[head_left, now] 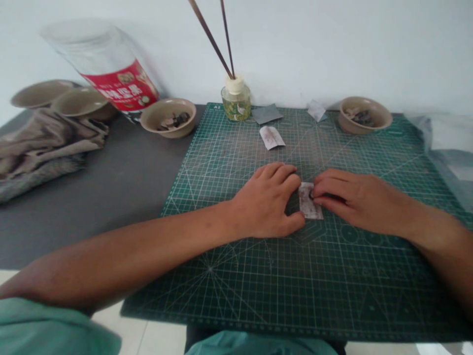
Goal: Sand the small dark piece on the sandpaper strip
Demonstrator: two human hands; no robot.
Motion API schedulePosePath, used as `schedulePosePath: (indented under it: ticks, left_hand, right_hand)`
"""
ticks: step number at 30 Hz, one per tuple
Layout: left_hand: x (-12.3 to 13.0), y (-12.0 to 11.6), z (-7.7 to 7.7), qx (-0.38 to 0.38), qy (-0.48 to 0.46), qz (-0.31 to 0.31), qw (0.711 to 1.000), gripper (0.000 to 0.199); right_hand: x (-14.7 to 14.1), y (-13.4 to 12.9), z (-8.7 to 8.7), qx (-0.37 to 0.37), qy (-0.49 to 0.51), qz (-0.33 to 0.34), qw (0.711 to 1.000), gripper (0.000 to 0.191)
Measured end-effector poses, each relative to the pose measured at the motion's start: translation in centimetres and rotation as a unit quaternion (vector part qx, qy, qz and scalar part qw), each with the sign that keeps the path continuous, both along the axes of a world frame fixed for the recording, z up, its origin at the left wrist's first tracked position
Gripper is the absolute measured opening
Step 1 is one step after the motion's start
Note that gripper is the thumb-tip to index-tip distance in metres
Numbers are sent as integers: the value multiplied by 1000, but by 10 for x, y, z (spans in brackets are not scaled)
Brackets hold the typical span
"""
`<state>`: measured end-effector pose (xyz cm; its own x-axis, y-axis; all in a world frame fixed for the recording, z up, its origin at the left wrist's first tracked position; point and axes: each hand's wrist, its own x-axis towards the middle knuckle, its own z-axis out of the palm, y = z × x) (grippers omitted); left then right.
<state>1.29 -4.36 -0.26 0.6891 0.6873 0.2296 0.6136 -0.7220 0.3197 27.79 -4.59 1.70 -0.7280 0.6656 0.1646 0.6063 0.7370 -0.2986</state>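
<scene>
A small whitish piece of paper (309, 209) with brownish smudges lies on the green cutting mat (236, 286). My left hand (271, 202) rests at its left side, forefinger and thumb apart at the upper and lower left corners, holding it against the mat. From the right, my right hand (354, 197) reaches over the paper with its fingertips pinched together. A small dark, curved thing (311, 195) shows at those fingertips, mostly hidden; its kind cannot be made out.
Behind my hands lie a curled, stained paper piece (272, 138), a grey square (266, 114) and a pale scrap (317, 110). A reed diffuser (236, 101) stands near the wall. Bowls with small pieces stand left (168, 118) and right (364, 116). A jar (121, 84) and cloth (44, 143) are far left.
</scene>
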Motion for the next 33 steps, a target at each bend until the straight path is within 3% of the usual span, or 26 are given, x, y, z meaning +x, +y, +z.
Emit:
schedulePosePath:
  ticks: [5,11,17,22,27,30,33]
  left_hand:
    - [1,0,-1,-1,-4,-3,1000,44]
    - [0,1,-1,4,4,-3,1000,50]
    - [0,1,-2,1,4,-5,1000,53]
    - [0,1,-2,5,3,-7,1000,55]
    - [0,1,-2,7,3,-10,1000,52]
    - [0,1,-2,5,5,-8,1000,52]
    - [0,0,-2,9,10,-5,1000,55]
  right_hand:
    - [-4,-5,0,-38,22,72,996,18]
    - [-5,-1,-6,43,-8,-6,999,21]
    - [-6,-5,-4,13,2,38,999,18]
    - [-8,-5,-6,39,-1,-5,999,22]
    - [-13,-5,-8,27,14,47,998,19]
    - [-9,1,-6,56,9,20,998,21]
    - [-4,4,-2,22,9,14,1000,20]
